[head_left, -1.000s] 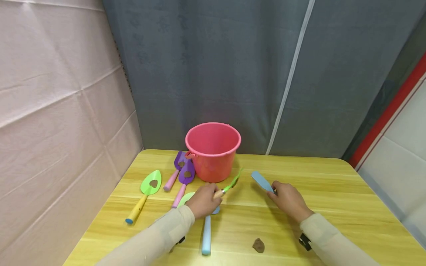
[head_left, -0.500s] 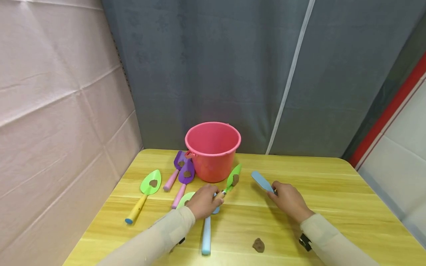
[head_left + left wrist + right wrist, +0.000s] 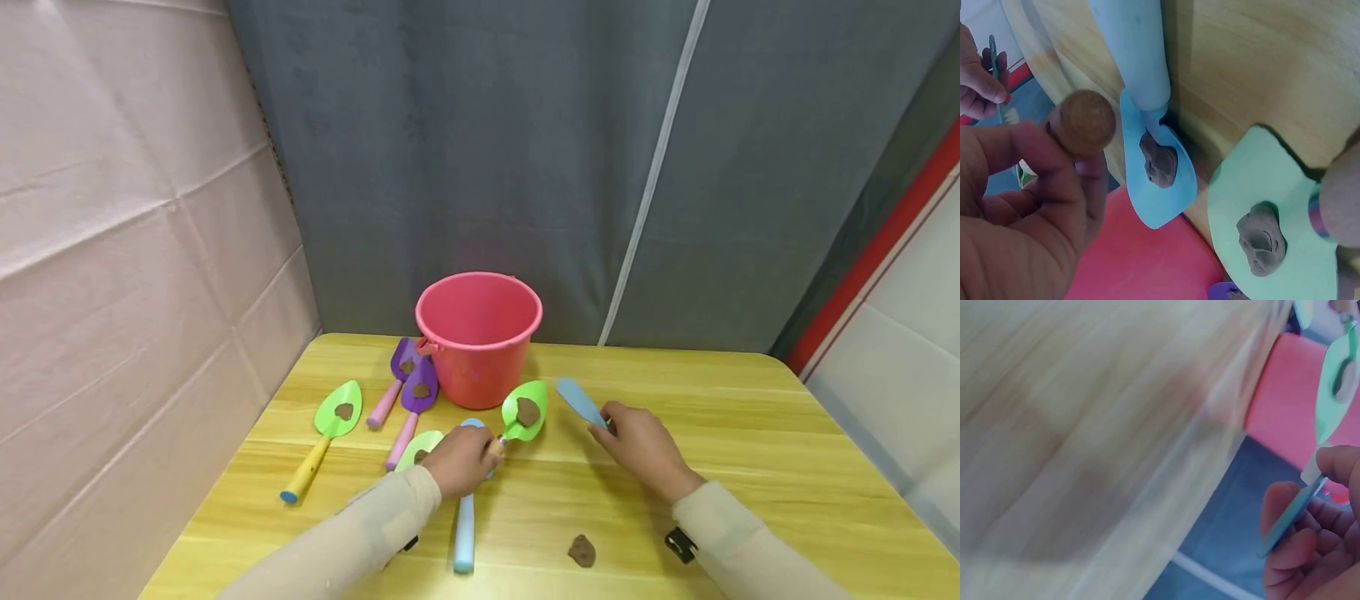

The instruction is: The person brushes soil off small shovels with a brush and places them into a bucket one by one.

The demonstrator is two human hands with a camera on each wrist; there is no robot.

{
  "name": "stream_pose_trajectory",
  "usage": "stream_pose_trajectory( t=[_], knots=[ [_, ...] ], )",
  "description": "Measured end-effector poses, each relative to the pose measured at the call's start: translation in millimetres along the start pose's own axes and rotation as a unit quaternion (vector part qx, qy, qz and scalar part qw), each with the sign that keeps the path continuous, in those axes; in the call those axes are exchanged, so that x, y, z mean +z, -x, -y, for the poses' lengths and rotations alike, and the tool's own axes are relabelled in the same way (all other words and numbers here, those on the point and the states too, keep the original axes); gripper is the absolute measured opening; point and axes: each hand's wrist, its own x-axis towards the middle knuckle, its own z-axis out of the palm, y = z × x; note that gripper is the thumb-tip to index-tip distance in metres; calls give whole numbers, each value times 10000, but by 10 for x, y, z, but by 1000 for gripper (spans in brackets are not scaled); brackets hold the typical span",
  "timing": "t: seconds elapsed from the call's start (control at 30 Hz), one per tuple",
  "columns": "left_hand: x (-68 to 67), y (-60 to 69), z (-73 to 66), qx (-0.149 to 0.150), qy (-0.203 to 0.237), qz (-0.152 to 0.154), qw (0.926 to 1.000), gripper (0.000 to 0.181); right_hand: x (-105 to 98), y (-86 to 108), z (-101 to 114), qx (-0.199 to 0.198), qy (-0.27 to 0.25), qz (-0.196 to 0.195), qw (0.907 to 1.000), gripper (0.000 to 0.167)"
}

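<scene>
My left hand grips the wooden handle of a bright green trowel. A brown lump, like clay, sits on its blade, in front of the bucket. My right hand pinches a flat blue spatula-like tool, its rounded end pointing up and left toward the trowel, apart from it. Below my left hand lies a blue trowel; beside it is a pale green trowel. Both carry brown lumps, seen in the left wrist view.
A pink bucket stands at the table's back. Left of it lie two purple trowels with pink handles and a green trowel with a yellow handle, all bearing lumps. A loose brown lump lies near the front.
The green trowel in my left hand has turned from edge-on, so its blade and lump now face the head camera. My right hand has shifted slightly left and up with the blue tool.
</scene>
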Motion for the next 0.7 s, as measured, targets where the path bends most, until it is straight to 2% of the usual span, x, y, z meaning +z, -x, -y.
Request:
stream_pose_trajectory(
  t=[0.13,0.23,0.47,0.57,0.7],
  knots=[
    [13,-5,-21,63,-154,-46,9999,22,-13,4,180,-279,-55,-63,9996,16],
    [18,-7,-37,18,-146,33,9999,24,-18,22,342,-585,15,-76,9983,16],
    [38,-28,-56,176,-228,54,9996,29,32,114,664,-1307,81,197,9912,17],
    [50,-33,-55,198,-263,74,9994,30,63,147,716,-1422,94,291,9894,18],
    [63,-26,-47,94,-138,184,9997,31,102,167,709,-1361,166,319,9900,19]
  ],
)
